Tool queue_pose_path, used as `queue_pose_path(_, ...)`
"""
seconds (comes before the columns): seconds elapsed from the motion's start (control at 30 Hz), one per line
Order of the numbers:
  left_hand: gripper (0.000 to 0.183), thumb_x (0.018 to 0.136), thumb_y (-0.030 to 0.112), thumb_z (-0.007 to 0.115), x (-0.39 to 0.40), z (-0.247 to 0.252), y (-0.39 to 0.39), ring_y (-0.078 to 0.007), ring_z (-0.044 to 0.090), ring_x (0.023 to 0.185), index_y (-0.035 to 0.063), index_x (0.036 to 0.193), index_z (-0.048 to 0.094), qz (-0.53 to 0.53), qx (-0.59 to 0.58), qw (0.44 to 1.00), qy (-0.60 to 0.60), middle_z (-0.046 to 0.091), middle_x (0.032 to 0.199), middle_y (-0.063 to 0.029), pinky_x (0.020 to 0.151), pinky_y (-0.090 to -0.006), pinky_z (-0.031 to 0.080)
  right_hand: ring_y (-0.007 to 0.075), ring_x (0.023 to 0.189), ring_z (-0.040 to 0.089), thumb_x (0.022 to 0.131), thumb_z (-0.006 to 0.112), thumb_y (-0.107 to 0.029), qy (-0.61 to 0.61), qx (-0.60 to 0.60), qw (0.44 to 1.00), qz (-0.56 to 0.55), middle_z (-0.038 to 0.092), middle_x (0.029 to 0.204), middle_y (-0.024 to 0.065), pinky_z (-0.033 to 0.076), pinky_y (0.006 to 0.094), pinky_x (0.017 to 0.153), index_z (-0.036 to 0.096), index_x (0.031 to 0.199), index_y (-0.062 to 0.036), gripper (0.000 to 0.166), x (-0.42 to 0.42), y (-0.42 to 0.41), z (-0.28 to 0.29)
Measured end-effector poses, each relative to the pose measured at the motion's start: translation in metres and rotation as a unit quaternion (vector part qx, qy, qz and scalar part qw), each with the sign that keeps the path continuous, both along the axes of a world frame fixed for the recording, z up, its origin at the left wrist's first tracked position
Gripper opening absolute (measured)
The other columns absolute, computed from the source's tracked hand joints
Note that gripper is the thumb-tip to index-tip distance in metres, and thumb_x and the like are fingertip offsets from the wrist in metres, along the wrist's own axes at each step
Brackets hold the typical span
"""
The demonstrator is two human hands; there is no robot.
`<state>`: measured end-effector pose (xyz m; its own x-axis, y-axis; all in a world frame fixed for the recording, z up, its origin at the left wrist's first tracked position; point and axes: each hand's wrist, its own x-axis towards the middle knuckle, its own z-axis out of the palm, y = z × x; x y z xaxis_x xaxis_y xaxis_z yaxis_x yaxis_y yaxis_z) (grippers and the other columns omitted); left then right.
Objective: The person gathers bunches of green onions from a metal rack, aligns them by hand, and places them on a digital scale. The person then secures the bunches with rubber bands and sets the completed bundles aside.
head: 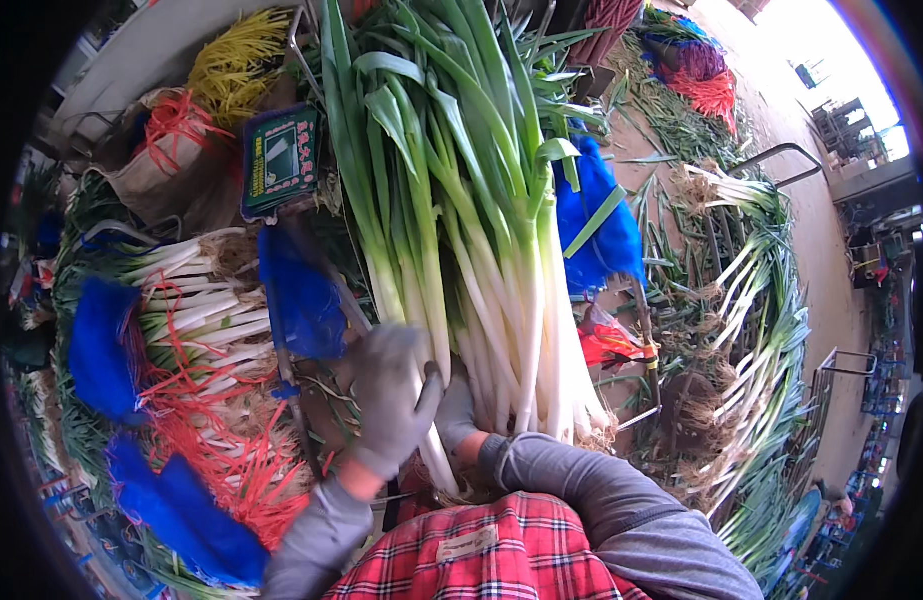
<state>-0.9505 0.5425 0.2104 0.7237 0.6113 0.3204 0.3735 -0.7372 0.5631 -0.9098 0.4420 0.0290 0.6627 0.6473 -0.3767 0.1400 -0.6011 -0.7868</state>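
Observation:
A large heap of long green onions lies before me, green leaves away and white root ends towards my body. My left hand, in a grey glove, is over the stalks on the heap's left side; its fingers are blurred, so its grip is unclear. A white stalk comes out below its thumb and ends in roots near my apron. My right hand, gloved too, reaches in among the white stems close to the left hand. Its fingers are hidden behind the stalks.
At left, trimmed onions lie with red plastic ties and blue cloths. A green printed box stands beside the heap. Yellow ties are beyond it. More onions lie on a rack at right. Metal bars flank the heap.

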Motion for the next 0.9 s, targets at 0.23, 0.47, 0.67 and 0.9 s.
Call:
queue_pose_path(0.23, 0.039, 0.077, 0.007, 0.051, 0.030, -0.093, 0.047, -0.0311, 0.057, 0.107, -0.0010, 0.115, 0.055, -0.150, 0.148, 0.895, 0.393, 0.063, 0.106, -0.0175, 0.104, -0.0421, 0.033, 0.0447, 0.104, 0.056, 0.085, 0.055, -0.047, 0.061, -0.064, 0.967, 0.237, 0.058, 0.113, 0.0277, 0.044, 0.0464, 0.090, 0.054, 0.120, -0.0025, 0.056, 0.029, 0.010, 0.130)
queue_pose_path(0.47, 0.023, 0.072, 0.020, 0.051, 0.038, -0.048, 0.033, -0.0249, 0.058, 0.089, 0.0083, 0.072, 0.070, -0.250, 0.276, 0.866, 0.332, 0.065, 0.077, -0.0106, 0.109, -0.0420, 0.023, 0.0415, 0.117, 0.043, 0.068, 0.077, -0.026, -0.316, -0.023, 0.948, 0.020, 0.044, 0.126, 0.0252, 0.039, 0.0450, 0.097, 0.022, 0.140, 0.0059, 0.097, 0.109, -0.028, 0.160)
queue_pose_path(0.67, 0.025, 0.074, 0.025, 0.054, 0.020, -0.042, 0.033, -0.0256, 0.057, 0.094, 0.0058, 0.070, 0.070, -0.247, 0.231, 0.919, 0.203, 0.065, 0.078, -0.0117, 0.111, -0.0411, 0.023, 0.0322, 0.085, 0.060, 0.066, 0.071, -0.020, -0.251, -0.026, 0.967, 0.024, 0.059, 0.091, 0.0167, 0.049, 0.0410, 0.078, 0.050, 0.108, 0.0013, 0.051, 0.150, -0.039, 0.192)
queue_pose_path(0.9, 0.024, 0.076, 0.023, 0.052, 0.008, -0.058, 0.045, -0.0253, 0.057, 0.095, 0.0057, 0.070, 0.067, -0.237, 0.203, 0.936, 0.164, 0.063, 0.078, -0.0099, 0.111, -0.0435, 0.023, 0.0078, 0.068, 0.052, 0.073, 0.059, -0.002, -0.051, 0.281, 0.957, -0.049, 0.055, 0.084, 0.0040, 0.046, 0.0230, 0.060, 0.050, 0.105, 0.0019, 0.033, 0.118, -0.003, 0.326)
